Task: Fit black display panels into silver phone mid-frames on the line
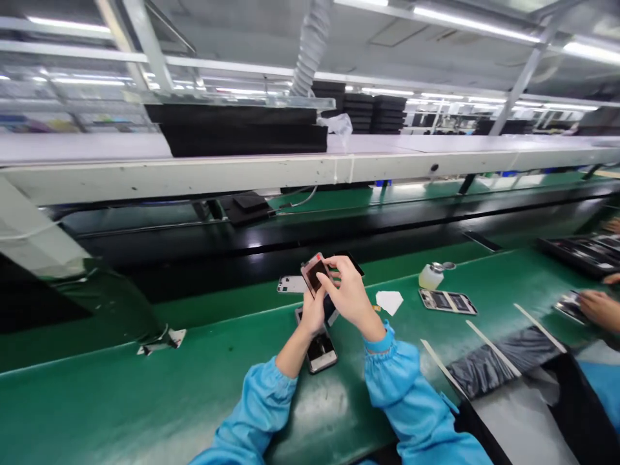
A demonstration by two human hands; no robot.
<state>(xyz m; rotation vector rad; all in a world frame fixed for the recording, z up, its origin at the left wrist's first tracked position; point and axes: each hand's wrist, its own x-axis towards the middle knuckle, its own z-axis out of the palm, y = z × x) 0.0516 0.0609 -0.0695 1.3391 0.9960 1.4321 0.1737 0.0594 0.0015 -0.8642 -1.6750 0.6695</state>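
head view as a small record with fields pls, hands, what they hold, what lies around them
left hand: left hand grips the lower end of a small flat part
right hand: right hand grips the same part, thumb on its face
held part: dark face, red mark at the top edge
under the hands: a phone-like device, partly hidden
right of hands: white piece, bottle, opened phone
surface: green bench
far right: another person's hand

Flat glossy table (217, 381): plain green
Gathered cloth sleeves (394, 371): bright blue
Thin rectangular held panel (312, 270): dark brown face, pale border, red corner mark (318, 257)
Squat plastic bottle (429, 279): pale yellow
Crinkled plastic sheet (477, 369), near right: black, crossed by cream strips (494, 349)
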